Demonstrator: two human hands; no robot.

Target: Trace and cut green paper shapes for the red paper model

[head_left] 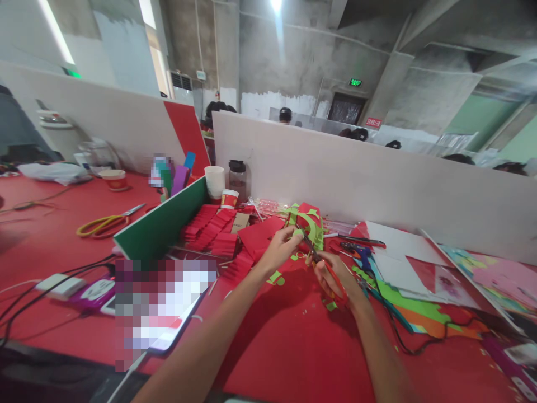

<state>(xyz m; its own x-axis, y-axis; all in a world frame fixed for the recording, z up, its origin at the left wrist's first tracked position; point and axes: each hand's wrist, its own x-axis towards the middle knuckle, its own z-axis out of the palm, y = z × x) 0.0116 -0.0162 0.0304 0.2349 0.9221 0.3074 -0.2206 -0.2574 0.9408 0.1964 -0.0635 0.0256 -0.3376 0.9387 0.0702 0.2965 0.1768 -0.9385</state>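
Observation:
Between the thumb and fingers of my left hand (280,246) is a small piece of light green paper (298,234). My right hand (335,274) is wrapped round the red handles of a pair of scissors (340,292). The dark blades point up and left, close to the green piece; whether they touch it I cannot tell. Just beyond my hands lies a cut-out light green sheet (315,228) with curved gaps. Small green scraps (276,279) are scattered on the red tabletop (289,347).
Folded red paper pieces (205,226) lie left of my hands, beside a green divider (163,224). A phone (176,308) sits at front left. Yellow-handled scissors (107,225) rest beyond the divider. White sheets (398,246), a blue glue gun (364,257) and cables are on the right.

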